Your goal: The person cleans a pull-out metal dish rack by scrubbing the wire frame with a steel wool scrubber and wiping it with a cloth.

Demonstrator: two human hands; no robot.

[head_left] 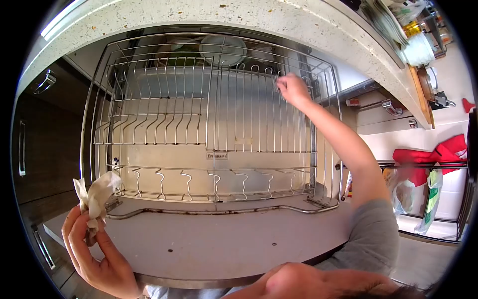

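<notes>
A metal wire dish rack (pixel 209 144) fills a pulled-out drawer under the counter. My left hand (pixel 97 249) is at the front left corner, its fingers closed on a crumpled, stained whitish tissue (pixel 97 197). Over the back right of the rack is my right hand (pixel 294 89), fingers bent together beside the looped wire ends; whether something small is between them is hidden. Brown marks show on the rack's front bar (pixel 234 212). A small label (pixel 217 156) sits at the middle of the rack.
A speckled countertop (pixel 199 15) arches over the drawer's back. Behind the rack stands a pale round bowl (pixel 223 50). The drawer front (pixel 224 249) lies nearest me. Dark cabinets (pixel 45 144) are on the left; red cloth (pixel 433 152) and plastic bags hang from a rack on the right.
</notes>
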